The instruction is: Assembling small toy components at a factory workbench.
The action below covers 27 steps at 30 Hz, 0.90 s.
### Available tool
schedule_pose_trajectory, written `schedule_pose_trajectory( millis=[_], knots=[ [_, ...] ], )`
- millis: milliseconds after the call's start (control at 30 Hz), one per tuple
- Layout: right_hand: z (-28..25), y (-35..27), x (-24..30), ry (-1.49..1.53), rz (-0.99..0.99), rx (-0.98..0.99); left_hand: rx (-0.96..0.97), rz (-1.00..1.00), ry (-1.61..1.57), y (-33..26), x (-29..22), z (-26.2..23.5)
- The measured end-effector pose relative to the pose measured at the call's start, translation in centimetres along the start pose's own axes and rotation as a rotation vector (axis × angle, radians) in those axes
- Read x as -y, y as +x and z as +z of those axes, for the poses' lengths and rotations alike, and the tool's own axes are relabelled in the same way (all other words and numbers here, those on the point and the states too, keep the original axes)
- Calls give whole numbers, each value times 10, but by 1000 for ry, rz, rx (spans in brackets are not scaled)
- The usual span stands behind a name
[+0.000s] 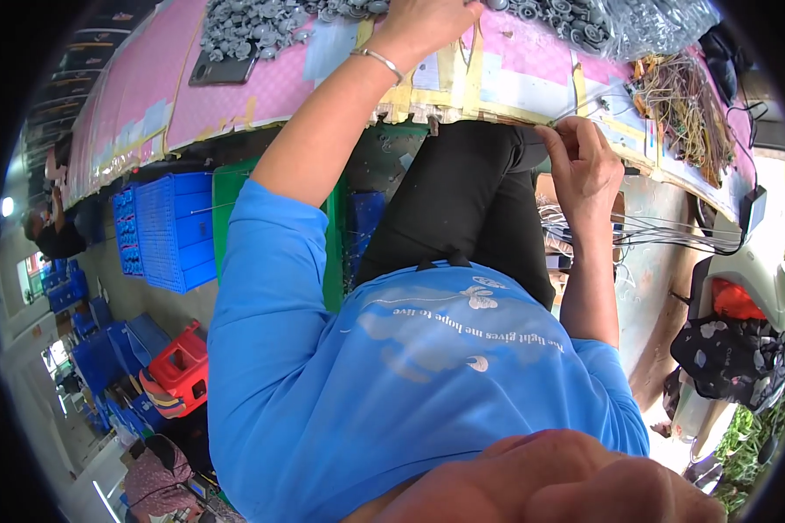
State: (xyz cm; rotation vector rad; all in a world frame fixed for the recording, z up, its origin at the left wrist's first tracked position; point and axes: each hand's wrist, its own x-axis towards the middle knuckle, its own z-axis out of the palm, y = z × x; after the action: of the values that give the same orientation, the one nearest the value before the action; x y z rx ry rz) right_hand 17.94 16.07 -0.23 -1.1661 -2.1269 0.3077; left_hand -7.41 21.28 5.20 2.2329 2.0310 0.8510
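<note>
I'm holding left hand (426, 24) beside grey parts (246, 28), right hand (590, 162) at desk edge (497, 111); can't tell either grip.

Table: a long worktop (118, 113) with a pink cover, patched with yellowish tape, its front edge ragged.
Floor: grey and plain on the left (202, 305), partly hidden by boxes.
Crates: a stack of blue plastic crates (179, 231) near the table, beside a green box (225, 200); more blue bins (100, 359) farther off.
Red thing: a plastic stool or basket (183, 368), which one is unclear.
Light: a round white glow (8, 207) in the dim left side; bright daylight on the right.
Plants: green leaves (741, 449) at the lower right.
</note>
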Motion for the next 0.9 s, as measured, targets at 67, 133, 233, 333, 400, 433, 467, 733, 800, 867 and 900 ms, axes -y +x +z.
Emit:
schedule_pose_trajectory(
  millis=[67, 133, 233, 333, 400, 433, 467, 733, 800, 867, 900],
  knots=[
    [1, -6, -3, 34, 0, 1, -161, -92, -330, -14, -9, -4],
    [1, -10, 0, 198, 150, -2, -87, -210, -501, -39, 0, -5],
    [1, -14, -2, 818, 526, 6, -29, -328, -805, -89, -11, 8],
    [-4, -14, -4, 1219, 618, 46, 88, -402, -1220, -140, -49, 13],
    [-4, -14, 2, 1439, 642, 173, 210, -428, -1305, -166, -66, 25],
    [-2, -15, 7, 1436, 640, 171, 274, -411, -1314, -175, -69, 31],
    [1, -16, 13, 1346, 616, 288, 272, -410, -1316, -177, -73, 32],
    [-11, -40, 47, 867, 410, 486, 151, -475, -1429, -186, -68, 23],
    [-14, -43, 50, 811, 394, 499, 128, -489, -1473, -187, -70, 16],
    [-15, -46, 52, 768, 362, 512, 118, -477, -1502, -190, -72, 13],
    [-16, -47, 52, 768, 361, 514, 116, -478, -1502, -191, -74, 12]
  ],
)
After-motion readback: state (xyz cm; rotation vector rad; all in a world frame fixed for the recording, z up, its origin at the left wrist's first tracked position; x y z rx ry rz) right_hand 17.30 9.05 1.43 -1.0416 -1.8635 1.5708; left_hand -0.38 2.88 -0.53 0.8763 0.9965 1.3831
